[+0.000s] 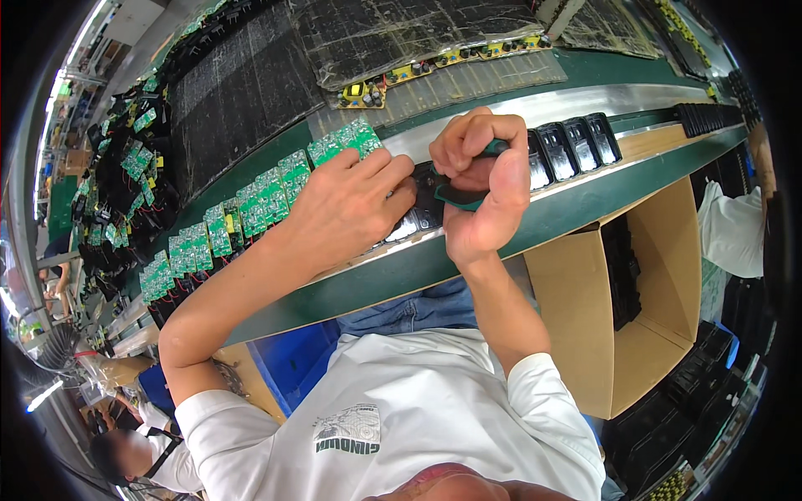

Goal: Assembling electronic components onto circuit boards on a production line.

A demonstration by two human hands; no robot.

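Observation:
My left hand (355, 204) is curled at the middle of the bench, its fingers bent down against the left side of a black plastic case (428, 213). Part of that case is hidden under my hands. Closed around a pair of green-handled pliers (462, 200), my right hand (497, 188) hovers over the right side of the same case; the jaws cannot be made out. Green circuit boards (271, 196) run in an overlapping row along the bench to the left, with the nearest ones next to my left fingers. More black cases (576, 149) line up to the right.
A green bench edge (334, 292) passes in front of me. An open cardboard box (585, 317) holding black parts stands below at right. Piled boards and wires (134, 159) lie far left. Behind are black mats (401, 37) and yellow-component boards (363, 93). Another person (154, 451) is at lower left.

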